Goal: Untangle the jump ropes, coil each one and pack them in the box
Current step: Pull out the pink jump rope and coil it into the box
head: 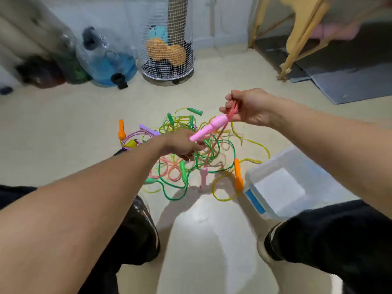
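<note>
R hand (247,108) pinching pink rope (233,108), pink handle (209,128) dangling.
L hand (181,145) low in rope tangle (197,153), finger grip can't tell. Clear box (282,185) w/ blue label, text unreadable.

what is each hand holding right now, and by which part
The right hand pinches the thin pink jump rope cord just above its pink plastic handle, which dangles. The left hand is down in the tangle; its grip cannot be told.

No readable text anywhere; the blue label (255,202) on the box (297,164) is blank or blurred.
</note>
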